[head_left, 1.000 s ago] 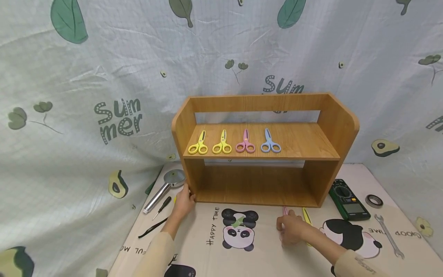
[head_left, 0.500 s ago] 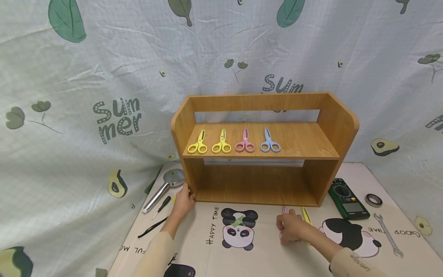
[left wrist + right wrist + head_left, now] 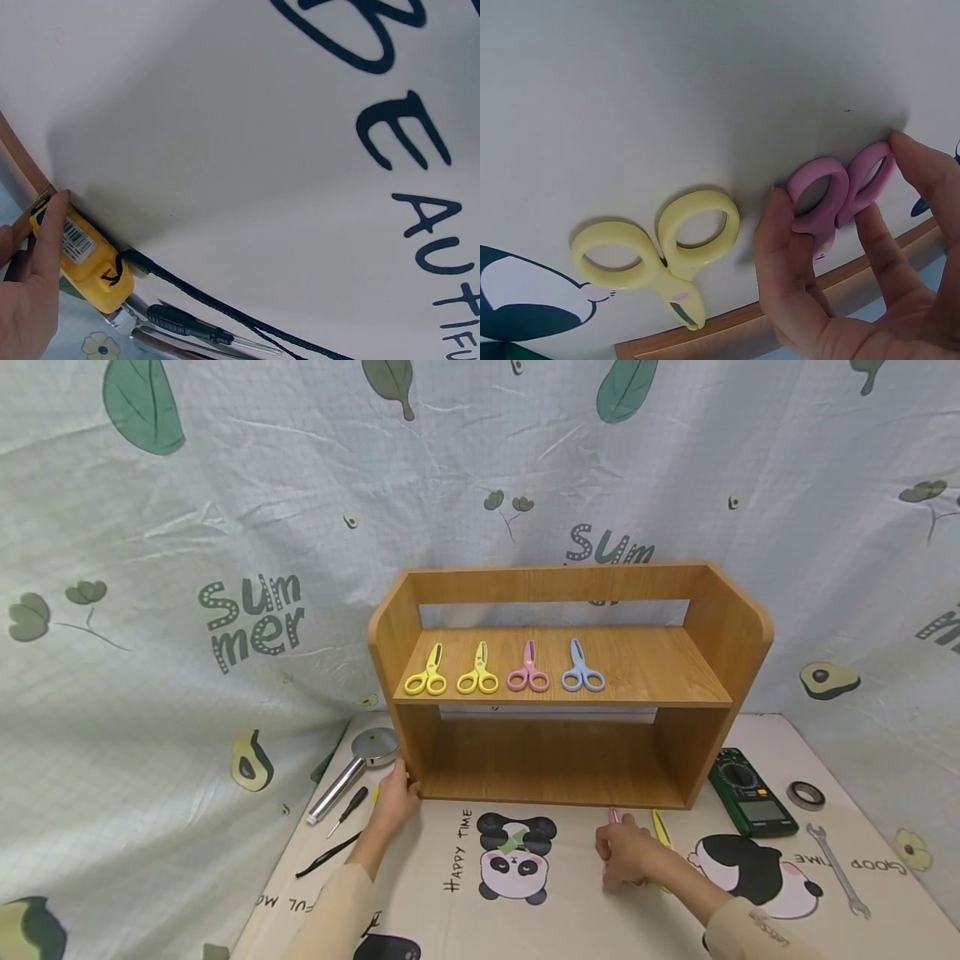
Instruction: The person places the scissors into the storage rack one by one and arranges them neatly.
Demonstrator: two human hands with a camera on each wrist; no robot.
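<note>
A wooden shelf unit (image 3: 712, 635) stands on the printed mat, with two yellow, one pink and one blue pair of scissors (image 3: 582, 669) in a row on its upper board. My left hand (image 3: 396, 800) rests with straight fingers against the unit's lower left corner. In the left wrist view the left hand (image 3: 30, 300) touches a yellow barcoded device (image 3: 82, 259). On the mat in front of the unit, my right hand (image 3: 622, 856) pinches the handles of a pink pair of scissors (image 3: 840, 191) between thumb and fingers (image 3: 922, 172). A yellow pair of scissors (image 3: 660, 251) lies just beside it.
Left of the unit lie a chrome shower head (image 3: 360, 764), a black screwdriver (image 3: 348, 808) and a black cable (image 3: 330, 856). To the right are a green multimeter (image 3: 753, 793), a tape roll (image 3: 806, 794) and a wrench (image 3: 838, 868). A patterned cloth hangs behind.
Both hands stay where they were. The right hand has only edged slightly left over the pink scissors.
</note>
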